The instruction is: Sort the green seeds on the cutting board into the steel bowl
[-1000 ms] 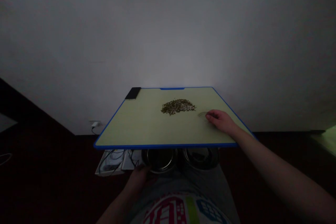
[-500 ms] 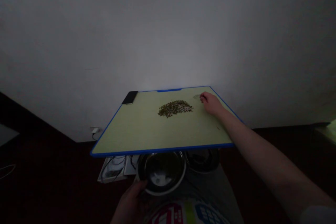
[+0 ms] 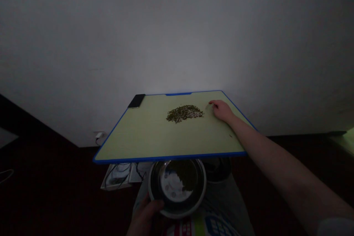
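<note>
My left hand (image 3: 148, 212) is closed on the near left rim of a round metal bowl (image 3: 205, 188), thumb over the edge. The bowl is tilted below the table's front edge, with dark greenish grains (image 3: 188, 177) along its right side. My right hand (image 3: 221, 110) rests over the right part of the tabletop, fingers bent together around a small, thin, see-through piece (image 3: 209, 106). Its exact kind is too faint to tell. Left of that hand lies a loose pile of small green and pale grains (image 3: 184, 113), not touched by the fingers.
The pale yellow-green table (image 3: 155, 142) has a blue edge and stands against the wall. A black phone (image 3: 136, 101) lies at its far left corner. Under the table are a second dark bowl (image 3: 218, 169) and a white box (image 3: 117, 177) with cables. A plug (image 3: 99, 135) sits in the wall.
My left hand has moved the bowl rightward and toward me, tilting it so the grains inside show. My right hand has turned slightly, bringing the see-through piece lower. The pile looks unchanged.
</note>
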`<state>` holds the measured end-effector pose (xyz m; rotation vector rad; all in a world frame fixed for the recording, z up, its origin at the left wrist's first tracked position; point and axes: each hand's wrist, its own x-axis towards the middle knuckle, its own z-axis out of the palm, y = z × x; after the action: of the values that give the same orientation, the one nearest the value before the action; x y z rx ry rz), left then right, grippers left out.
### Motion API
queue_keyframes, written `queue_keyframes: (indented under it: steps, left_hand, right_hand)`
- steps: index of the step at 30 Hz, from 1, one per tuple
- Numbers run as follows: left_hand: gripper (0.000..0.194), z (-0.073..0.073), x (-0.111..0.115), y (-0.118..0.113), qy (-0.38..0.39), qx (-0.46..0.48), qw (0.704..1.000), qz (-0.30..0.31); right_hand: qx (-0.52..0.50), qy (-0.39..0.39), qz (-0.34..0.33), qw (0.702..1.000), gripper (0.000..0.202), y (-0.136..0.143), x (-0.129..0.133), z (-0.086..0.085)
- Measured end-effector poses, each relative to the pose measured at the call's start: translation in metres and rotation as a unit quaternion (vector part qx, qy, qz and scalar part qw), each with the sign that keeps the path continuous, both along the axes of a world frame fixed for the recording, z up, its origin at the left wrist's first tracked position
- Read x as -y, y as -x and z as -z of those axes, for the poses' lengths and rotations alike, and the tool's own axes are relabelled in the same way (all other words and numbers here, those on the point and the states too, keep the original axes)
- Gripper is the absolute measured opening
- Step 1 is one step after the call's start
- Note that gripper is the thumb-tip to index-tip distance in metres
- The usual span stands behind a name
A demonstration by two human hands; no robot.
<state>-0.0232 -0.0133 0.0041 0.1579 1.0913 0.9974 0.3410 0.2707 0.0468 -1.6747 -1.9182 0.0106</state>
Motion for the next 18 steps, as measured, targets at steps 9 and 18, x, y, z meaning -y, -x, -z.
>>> queue_keyframes:
  steps: [9, 18]
  left_hand:
    - [0.074, 0.000, 0.003, -0.004, -0.018, 0.031, 0.999, -0.016]
    - [0.080, -0.010, 0.005, -0.007, -0.024, 0.032, 0.999, -0.022]
  right_hand:
    - [0.087, 0.097, -0.019, 0.991, 0.037, 0.005, -0.033, -0.008]
    - [0.087, 0.120, -0.103, 0.984, 0.034, 0.016, -0.045, -0.015]
